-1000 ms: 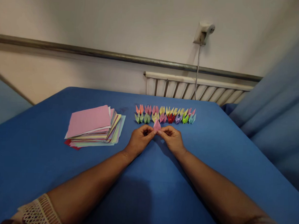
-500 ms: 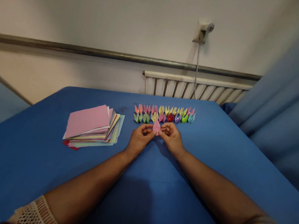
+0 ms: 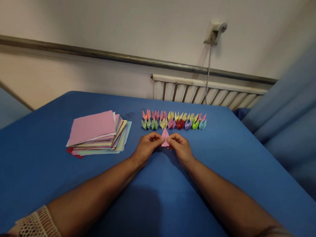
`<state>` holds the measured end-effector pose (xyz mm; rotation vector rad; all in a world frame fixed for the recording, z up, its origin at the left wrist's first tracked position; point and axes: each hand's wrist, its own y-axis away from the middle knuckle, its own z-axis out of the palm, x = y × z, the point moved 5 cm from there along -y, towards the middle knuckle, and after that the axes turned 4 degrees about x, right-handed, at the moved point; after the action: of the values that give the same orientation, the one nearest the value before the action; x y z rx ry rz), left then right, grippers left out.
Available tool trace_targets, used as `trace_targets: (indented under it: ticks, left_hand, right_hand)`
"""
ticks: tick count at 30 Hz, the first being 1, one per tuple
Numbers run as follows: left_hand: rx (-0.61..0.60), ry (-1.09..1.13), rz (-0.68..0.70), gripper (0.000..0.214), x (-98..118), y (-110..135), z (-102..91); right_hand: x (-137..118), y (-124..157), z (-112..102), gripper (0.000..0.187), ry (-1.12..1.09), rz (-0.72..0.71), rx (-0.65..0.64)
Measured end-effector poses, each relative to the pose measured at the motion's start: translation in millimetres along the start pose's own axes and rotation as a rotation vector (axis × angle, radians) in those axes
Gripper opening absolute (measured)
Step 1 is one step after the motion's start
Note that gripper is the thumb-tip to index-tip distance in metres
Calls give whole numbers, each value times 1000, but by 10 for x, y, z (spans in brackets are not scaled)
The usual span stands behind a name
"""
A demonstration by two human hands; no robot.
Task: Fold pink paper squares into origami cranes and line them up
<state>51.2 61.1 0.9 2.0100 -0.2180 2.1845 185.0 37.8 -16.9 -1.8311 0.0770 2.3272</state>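
A small piece of folded pink paper [image 3: 165, 135], pointed at the top and straight along its lower edge, is held upright above the blue table. My left hand [image 3: 148, 145] pinches its left side between thumb and fingers. On its right side, my right hand [image 3: 180, 147] grips it the same way, thumb across the front. Just beyond my hands stand two rows of folded paper cranes in many colours, among them a red crane [image 3: 180, 124] and a light blue crane [image 3: 202, 124]. The paper's tip reaches up near the front row.
A loose stack of coloured paper sheets [image 3: 93, 129], pink on top, lies on the blue table cover [image 3: 113, 186] to the left. Behind are a metal rail [image 3: 110, 56], a white radiator [image 3: 186, 79] and a socket with a plugged cord [image 3: 212, 31]. A blue curtain [image 3: 299, 114] hangs at right.
The pink paper has gone from a rounded teardrop outline to a triangle with a straight lower edge. Both hands have shifted slightly, with their fingers now closer in behind it.
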Motion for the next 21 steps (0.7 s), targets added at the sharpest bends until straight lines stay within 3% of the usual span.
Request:
trace_targets:
  ticks: [10,21]
  left_hand:
    - [-15,-46,-6,34,15,33,61]
    - [-25,-79,-19,34,-5,16,31]
  right_hand:
    - [-48,17,1,28,67,-83,67]
    - [-21,16,-5,29,80,-74,19]
